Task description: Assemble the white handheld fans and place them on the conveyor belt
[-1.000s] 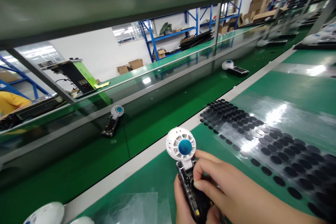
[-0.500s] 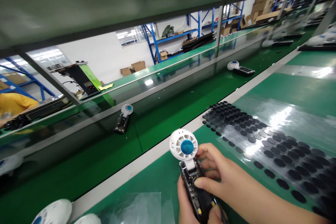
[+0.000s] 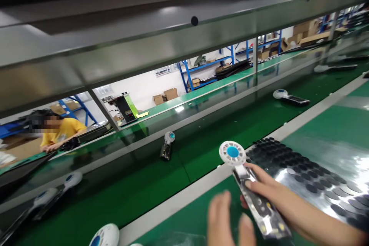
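A handheld fan with a white round head, a blue centre and a dark handle showing circuit parts (image 3: 261,207) is held in my right hand (image 3: 265,184). My thumb lies on the upper handle and the other fingers go behind it, partly hidden. The fan's head points up and away from me. Just left of the handle is my left hand (image 3: 223,225), blurred, its fingers apart and nothing between them. To the right, a clear sheet bears rows of black round discs (image 3: 300,169) on the green bench (image 3: 173,221).
Beyond a pale rail (image 3: 161,213) runs a green conveyor belt (image 3: 198,130) carrying several similar fans, one (image 3: 166,148) mid-belt. Another white fan head (image 3: 106,234) lies at the near left. A metal beam (image 3: 161,34) crosses overhead. A person in yellow (image 3: 66,130) sits across the line.
My left hand has let go of the fan's handle and moved away to its left. My right hand has kept its hold while the fan shifted right. The view has tilted up and left.
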Available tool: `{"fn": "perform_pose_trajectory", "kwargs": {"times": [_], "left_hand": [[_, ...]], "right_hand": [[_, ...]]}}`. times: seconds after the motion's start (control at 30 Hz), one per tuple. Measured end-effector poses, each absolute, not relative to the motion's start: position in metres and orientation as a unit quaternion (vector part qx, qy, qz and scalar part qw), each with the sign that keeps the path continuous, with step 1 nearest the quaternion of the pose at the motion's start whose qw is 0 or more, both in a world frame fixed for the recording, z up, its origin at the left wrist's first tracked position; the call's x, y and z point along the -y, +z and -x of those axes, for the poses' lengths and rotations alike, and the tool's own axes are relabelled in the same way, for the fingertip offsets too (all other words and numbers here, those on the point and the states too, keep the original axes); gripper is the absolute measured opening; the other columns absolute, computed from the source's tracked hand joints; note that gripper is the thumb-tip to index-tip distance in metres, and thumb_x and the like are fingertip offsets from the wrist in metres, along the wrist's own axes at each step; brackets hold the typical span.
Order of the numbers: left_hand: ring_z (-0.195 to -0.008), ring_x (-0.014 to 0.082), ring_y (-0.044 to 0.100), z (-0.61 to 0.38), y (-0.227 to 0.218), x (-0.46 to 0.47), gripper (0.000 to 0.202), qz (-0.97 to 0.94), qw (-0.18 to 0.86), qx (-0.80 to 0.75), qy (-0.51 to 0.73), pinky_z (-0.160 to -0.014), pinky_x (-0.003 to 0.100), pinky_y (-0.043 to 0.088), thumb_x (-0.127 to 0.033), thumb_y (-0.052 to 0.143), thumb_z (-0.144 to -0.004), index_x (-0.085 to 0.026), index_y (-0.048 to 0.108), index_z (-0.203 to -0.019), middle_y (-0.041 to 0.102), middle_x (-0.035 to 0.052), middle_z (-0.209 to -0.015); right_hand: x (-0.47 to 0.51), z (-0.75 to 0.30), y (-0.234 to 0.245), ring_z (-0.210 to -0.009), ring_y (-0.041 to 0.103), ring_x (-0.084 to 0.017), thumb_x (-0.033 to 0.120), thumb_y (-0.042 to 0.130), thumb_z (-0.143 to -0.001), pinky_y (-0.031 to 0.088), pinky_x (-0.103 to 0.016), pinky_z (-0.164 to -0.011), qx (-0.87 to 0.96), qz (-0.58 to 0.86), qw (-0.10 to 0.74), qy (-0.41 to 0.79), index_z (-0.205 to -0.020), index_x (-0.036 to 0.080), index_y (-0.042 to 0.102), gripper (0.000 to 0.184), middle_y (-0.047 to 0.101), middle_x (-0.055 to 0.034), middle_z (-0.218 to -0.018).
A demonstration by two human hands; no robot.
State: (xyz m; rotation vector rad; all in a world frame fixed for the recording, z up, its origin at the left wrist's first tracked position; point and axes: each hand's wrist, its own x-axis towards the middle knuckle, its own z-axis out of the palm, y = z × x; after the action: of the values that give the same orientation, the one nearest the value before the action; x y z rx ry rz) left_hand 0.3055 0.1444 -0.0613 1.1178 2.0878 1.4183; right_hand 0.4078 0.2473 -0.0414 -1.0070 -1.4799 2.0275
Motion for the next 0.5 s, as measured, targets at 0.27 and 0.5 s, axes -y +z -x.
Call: {"fn": "perform_pose_trajectory", "kwargs": {"times": [0.27,0.5], "left_hand": [[-0.126,0.0312,0.029,-0.120,-0.008,-0.247,0.044,-0.252,0.088,-0.873,0.409,-0.101,0.056,0.024,-0.025,0.055,-0.082,-0.015,0.045,-0.123,0.034,0.0127,-0.138],[-0.090,0.0183,0.058,-0.110,-0.019,-0.258,0.030,-0.112,0.344,-0.714,0.599,-0.074,0.037,0.051,-0.029,0.052,-0.085,-0.016,0.052,-0.111,0.056,0.0077,-0.110]], "right_hand": [[-0.344,-0.343,-0.027,-0.085,0.061,-0.019,0.035,0.042,-0.091,0.049,-0.040,-0.076,0.619,0.432,0.206,0.623,-0.124,0.016,0.041,0.038,0.060,-0.0070,-0.102],[-0.287,-0.403,-0.033,-0.121,0.041,-0.022,0.028,0.061,-0.076,0.026,-0.033,-0.104,0.781,0.359,0.183,0.476,-0.120,0.029,0.052,0.045,0.048,-0.0013,-0.130]]}}
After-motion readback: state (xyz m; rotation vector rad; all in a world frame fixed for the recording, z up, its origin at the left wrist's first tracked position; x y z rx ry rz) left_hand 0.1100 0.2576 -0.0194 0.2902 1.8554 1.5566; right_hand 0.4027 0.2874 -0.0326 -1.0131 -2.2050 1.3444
